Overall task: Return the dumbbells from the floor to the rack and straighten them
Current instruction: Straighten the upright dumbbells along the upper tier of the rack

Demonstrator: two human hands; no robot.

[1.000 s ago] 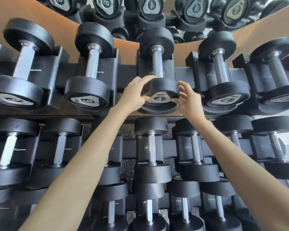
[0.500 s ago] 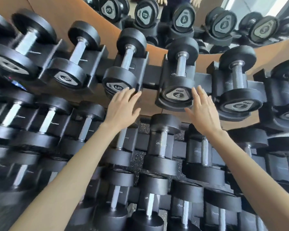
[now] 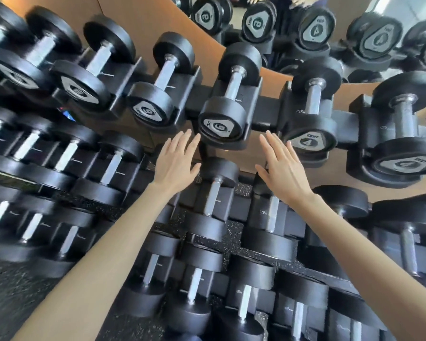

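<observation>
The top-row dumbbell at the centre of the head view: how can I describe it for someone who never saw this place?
Find the mirror above the brown wall panel; against that panel runs the top row of the black rack. The dumbbell lies mid-row, its cap marked 6. The left neighbour also shows 6, but only this one lies beside a dumbbell marked 4.

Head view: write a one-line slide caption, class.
The left hand and right hand, fingers straight, reach toward the dumbbell marked 6 on the rack.

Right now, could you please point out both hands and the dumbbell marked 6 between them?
left hand (image 3: 176,159): head view, back of hand.
right hand (image 3: 282,167): head view, back of hand.
dumbbell marked 6 (image 3: 219,126): head view, labelled end cap.
</observation>
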